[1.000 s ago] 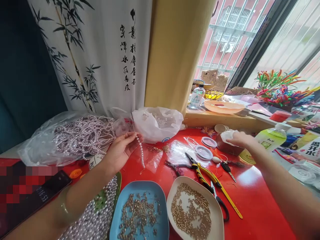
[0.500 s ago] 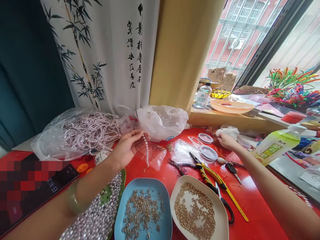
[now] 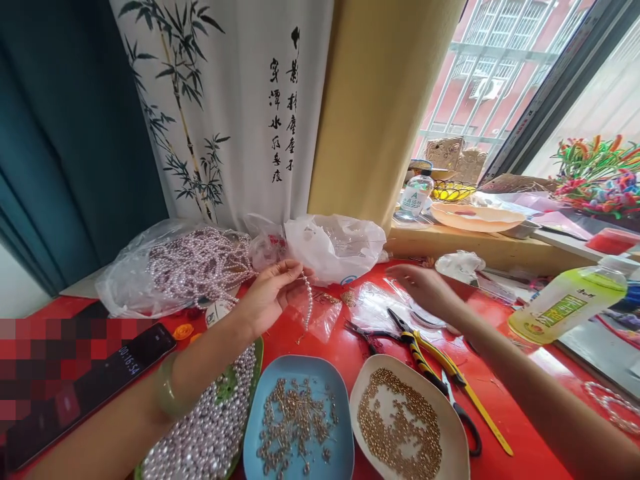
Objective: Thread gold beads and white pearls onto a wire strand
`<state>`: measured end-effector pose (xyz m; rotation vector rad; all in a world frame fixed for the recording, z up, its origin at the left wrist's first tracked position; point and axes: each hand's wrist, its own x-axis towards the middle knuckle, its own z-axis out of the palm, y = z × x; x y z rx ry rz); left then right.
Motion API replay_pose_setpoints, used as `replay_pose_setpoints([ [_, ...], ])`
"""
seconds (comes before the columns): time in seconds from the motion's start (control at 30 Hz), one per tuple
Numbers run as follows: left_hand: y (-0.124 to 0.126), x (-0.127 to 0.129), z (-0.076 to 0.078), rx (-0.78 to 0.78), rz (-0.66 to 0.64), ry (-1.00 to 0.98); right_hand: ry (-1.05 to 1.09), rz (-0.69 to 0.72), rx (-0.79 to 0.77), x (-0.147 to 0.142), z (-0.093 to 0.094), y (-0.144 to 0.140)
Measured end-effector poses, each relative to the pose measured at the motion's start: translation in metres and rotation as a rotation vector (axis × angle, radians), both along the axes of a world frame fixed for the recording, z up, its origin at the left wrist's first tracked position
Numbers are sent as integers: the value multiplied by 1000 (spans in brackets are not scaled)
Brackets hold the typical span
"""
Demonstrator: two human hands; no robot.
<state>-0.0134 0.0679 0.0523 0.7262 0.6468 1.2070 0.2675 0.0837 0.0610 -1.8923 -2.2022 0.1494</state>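
Left hand (image 3: 270, 297) sits at centre frame, fingertips pinched together on the top of a short pearl strand (image 3: 309, 303), which hangs straight down above the red table (image 3: 505, 393). Right hand (image 3: 425, 288) hovers right of centre, fingers spread and loosely open, holding nothing — it is above clear plastic packets (image 3: 373, 303) and just above the yellow-handled pliers (image 3: 430, 347). Lower frame holds three dishes in a row: green dish of loose pearls (image 3: 210, 433), blue tray of metal pins (image 3: 297, 427), white tray of gold beads (image 3: 400, 427). Clear bag of pearl strands (image 3: 190, 267) lies at left of centre — a white plastic bag (image 3: 335, 247) is beside it. Phone (image 3: 100, 380) lies at lower left; green drink bottle (image 3: 567, 307) lies tilted at right.
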Motion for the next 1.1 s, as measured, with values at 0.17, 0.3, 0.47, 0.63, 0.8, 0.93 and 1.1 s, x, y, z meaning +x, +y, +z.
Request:
replay_pose_setpoints([
  [0.17, -7, 4, 5, 0, 13, -75, 798, 485, -533, -102, -7, -59],
  [0.3, -9, 2, 8, -2, 69, -122, 1009, 438, -703, -126, -23, -67],
  [0.47, -4, -5, 10, -6, 171, -157, 1411, 289, -960, -115, -31, -74],
  [0.63, -3, -4, 7, 11, 181, -134, 1592, 188, -1032, -102, -35, -84],
  [0.8, -4, -1, 2, 14, 190, -95, 1476, 151, -1005, -97, -38, -86],
  [0.93, -2, -2, 1, 11, 194, -93, 1427, 180, -889, -96, -37, -87],
  [1.1, -2, -2, 1, 9, 199, -87, 1331, 198, -855, -96, -36, -85],
])
